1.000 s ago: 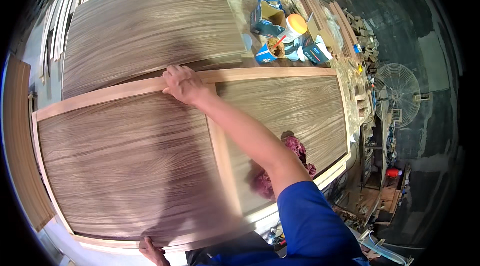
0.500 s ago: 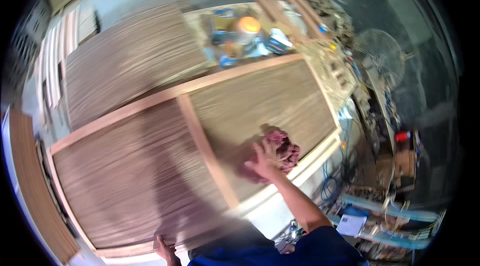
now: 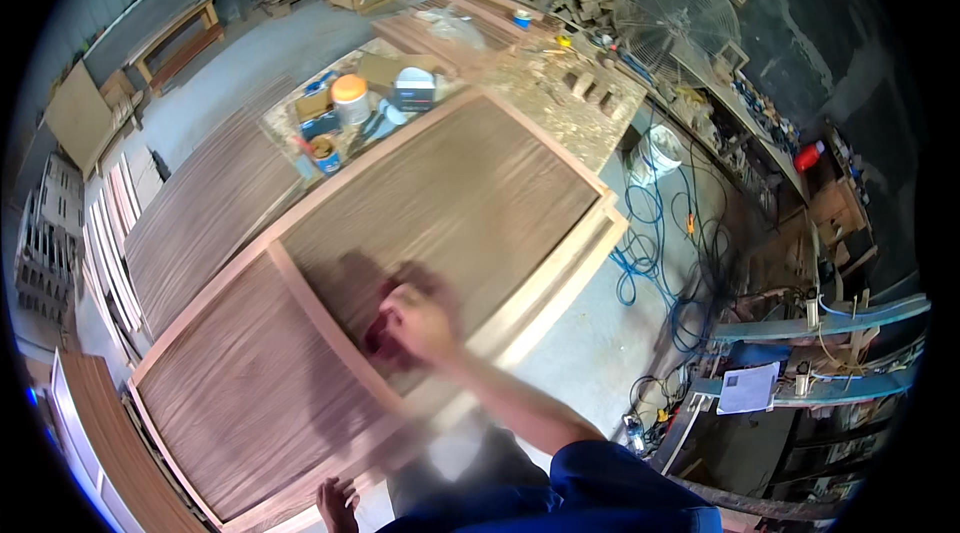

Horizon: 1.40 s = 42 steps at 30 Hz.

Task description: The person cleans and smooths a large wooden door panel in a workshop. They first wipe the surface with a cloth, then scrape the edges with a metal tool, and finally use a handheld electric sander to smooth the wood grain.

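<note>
We logged a row of brown boards (image 3: pixel 95 438) at far left, then pale wooden strips (image 3: pixel 118 233) on the floor and a loose wood-grain panel (image 3: pixel 205 208).

Next we recorded the framed panel (image 3: pixel 480 183), lying flat and slanting across the middle of the view. Its pale wooden frame carried a crossbar (image 3: pixel 335 324) between two brown, grain-patterned fields. Beyond its far rail we noted a blue cup (image 3: pixel 325 155).

We found the left hand (image 3: pixel 337 505) just beside the near rail, fingers loosely curled; whether they gripped the edge, we could not tell. Farther off stood a white tub with an orange lid (image 3: pixel 350 100).

We observed the right hand (image 3: pixel 418 325) closed on a bunched maroon cloth (image 3: pixel 376 341), over the right-hand field, near the crossbar. Hand and cloth were blurred.

Past them we noted the bare part of a chipboard worktop (image 3: pixel 525 83), loops of blue hose (image 3: pixel 640 268) on the floor, a white bucket (image 3: pixel 655 158), a wire-caged fan (image 3: pixel 677 18) and, at far right, a red object (image 3: pixel 808 155), too small to identify.
</note>
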Each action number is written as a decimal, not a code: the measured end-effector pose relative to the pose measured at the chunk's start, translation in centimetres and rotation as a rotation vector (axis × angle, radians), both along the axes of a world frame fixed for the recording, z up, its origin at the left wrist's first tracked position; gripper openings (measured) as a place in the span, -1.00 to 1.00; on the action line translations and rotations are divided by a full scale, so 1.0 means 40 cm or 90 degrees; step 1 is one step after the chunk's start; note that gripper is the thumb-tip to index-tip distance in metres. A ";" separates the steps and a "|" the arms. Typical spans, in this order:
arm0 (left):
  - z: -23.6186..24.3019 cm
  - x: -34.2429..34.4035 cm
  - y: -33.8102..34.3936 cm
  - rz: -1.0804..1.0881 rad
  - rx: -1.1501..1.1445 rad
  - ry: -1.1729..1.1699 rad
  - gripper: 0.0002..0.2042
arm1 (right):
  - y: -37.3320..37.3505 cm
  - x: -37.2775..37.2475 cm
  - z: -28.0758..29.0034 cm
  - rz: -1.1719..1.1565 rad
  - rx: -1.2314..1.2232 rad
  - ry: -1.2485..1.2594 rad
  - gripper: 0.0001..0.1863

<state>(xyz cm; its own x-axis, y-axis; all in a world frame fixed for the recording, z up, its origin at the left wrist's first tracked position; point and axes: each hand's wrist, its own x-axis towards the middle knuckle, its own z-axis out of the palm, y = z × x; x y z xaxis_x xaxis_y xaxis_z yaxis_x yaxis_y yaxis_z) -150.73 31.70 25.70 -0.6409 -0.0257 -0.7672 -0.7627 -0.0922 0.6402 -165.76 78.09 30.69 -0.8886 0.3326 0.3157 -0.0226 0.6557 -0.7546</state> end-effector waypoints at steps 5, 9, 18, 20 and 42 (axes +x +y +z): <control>0.277 -0.037 0.551 -0.083 0.476 0.203 -0.25 | -0.081 0.289 0.151 0.325 -0.354 0.086 -0.75; 0.170 0.043 0.742 -0.177 0.565 0.105 -0.51 | -0.084 0.570 0.069 0.228 -0.595 0.145 -0.63; 0.123 0.171 1.142 -0.139 0.850 0.041 -0.70 | 0.292 0.886 0.308 0.114 -0.206 0.040 -0.51; 0.134 0.123 1.177 -0.151 0.722 0.044 -0.70 | 0.363 0.896 0.352 0.068 -0.205 0.002 -0.52; 0.114 -0.108 1.832 0.185 0.273 0.052 -0.69 | 2.006 0.684 -0.067 -0.164 0.080 -0.341 -0.88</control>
